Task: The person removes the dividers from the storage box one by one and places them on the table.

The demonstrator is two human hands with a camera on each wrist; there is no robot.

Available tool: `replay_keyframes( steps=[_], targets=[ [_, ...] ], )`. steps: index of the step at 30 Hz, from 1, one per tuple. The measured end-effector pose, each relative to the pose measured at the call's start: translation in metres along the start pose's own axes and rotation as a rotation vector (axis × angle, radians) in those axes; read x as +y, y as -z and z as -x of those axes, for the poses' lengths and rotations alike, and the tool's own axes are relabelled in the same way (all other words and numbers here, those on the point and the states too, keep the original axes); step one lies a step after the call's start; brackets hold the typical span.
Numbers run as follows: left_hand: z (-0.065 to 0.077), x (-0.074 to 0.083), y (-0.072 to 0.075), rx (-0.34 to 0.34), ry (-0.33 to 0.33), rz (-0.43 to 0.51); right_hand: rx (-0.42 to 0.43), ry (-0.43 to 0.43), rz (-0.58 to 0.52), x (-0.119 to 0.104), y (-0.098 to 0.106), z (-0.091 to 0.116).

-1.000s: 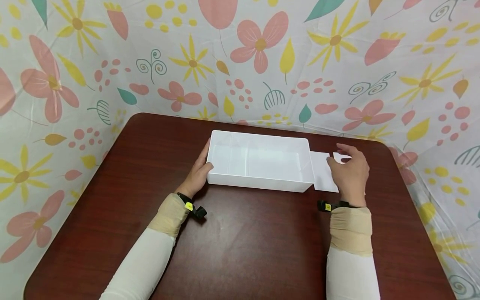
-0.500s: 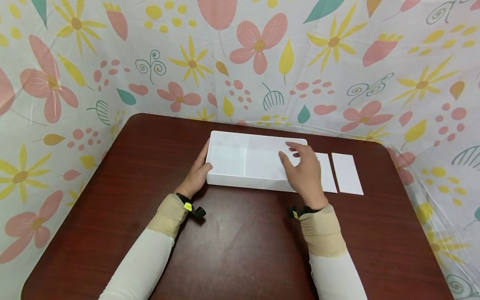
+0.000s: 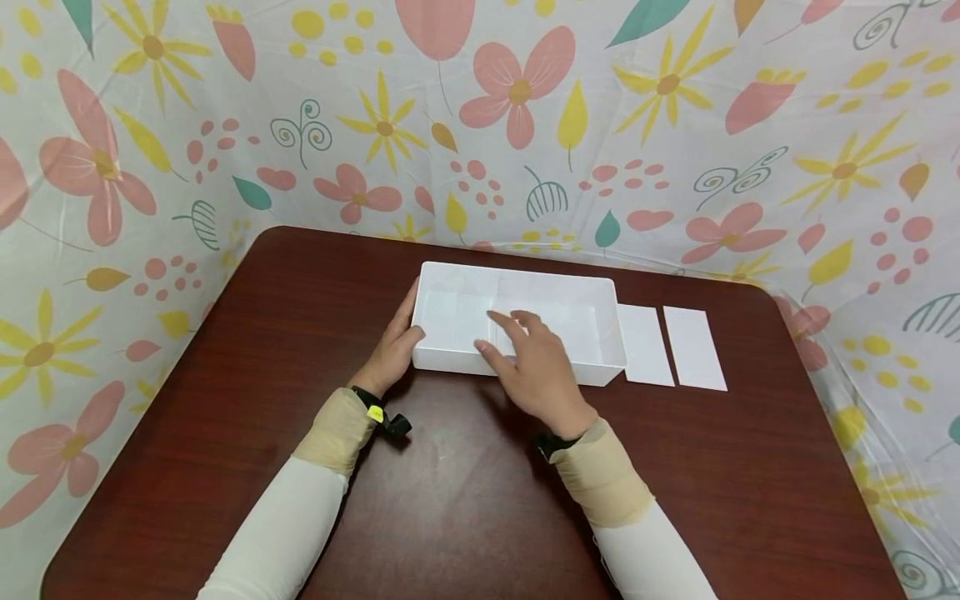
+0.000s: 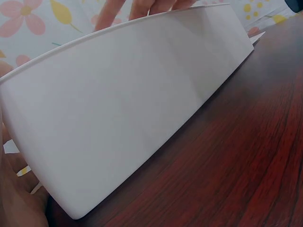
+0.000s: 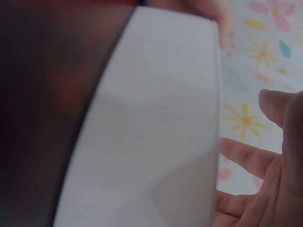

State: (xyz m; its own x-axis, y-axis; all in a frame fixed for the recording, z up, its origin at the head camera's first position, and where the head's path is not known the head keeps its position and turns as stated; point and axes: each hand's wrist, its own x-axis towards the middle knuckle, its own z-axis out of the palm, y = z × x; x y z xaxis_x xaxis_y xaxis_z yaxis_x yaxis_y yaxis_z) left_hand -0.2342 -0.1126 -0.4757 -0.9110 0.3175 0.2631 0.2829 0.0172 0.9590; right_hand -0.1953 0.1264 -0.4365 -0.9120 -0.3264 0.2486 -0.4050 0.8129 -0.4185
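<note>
A long white open-topped box (image 3: 555, 367) lies at the back middle of the table in the head view. My left hand (image 3: 390, 350) holds its left end, thumb at the rim and fingers along the outer end wall. A thin pale divider (image 3: 496, 292) crosses the box's inside, left of its middle. Over the front rim my right hand (image 3: 538, 371) reaches, fingers spread and holding nothing, index fingertip near that divider. In the left wrist view the box's front wall (image 4: 123, 109) fills most of the picture, with right-hand fingers (image 4: 142, 7) showing above the rim.
Two flat white panels (image 3: 696, 346) lie side by side on the dark brown table (image 3: 465, 500), right of the box; the nearer one (image 3: 647, 346) sits right at its end wall. A flower-patterned curtain (image 3: 517, 192) stands behind the table and along its sides.
My right hand has moved left from above the panels, across the box, to near the divider, uncovering the panels. My left hand and the box have stayed in place.
</note>
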Motion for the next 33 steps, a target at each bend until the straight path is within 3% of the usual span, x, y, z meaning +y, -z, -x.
replay_keyframes(
  steps=[8,16,33],
  targets=[
    [-0.001,0.0,0.0,-0.011,-0.003,0.025,-0.085,0.014,0.168,-0.006,-0.017,0.005],
    [0.001,0.001,0.0,-0.016,-0.004,0.032,-0.096,-0.002,0.236,-0.012,-0.023,0.007],
    [0.001,-0.001,0.002,-0.026,0.001,0.016,0.008,-0.048,0.187,-0.031,-0.03,0.009]
  ],
)
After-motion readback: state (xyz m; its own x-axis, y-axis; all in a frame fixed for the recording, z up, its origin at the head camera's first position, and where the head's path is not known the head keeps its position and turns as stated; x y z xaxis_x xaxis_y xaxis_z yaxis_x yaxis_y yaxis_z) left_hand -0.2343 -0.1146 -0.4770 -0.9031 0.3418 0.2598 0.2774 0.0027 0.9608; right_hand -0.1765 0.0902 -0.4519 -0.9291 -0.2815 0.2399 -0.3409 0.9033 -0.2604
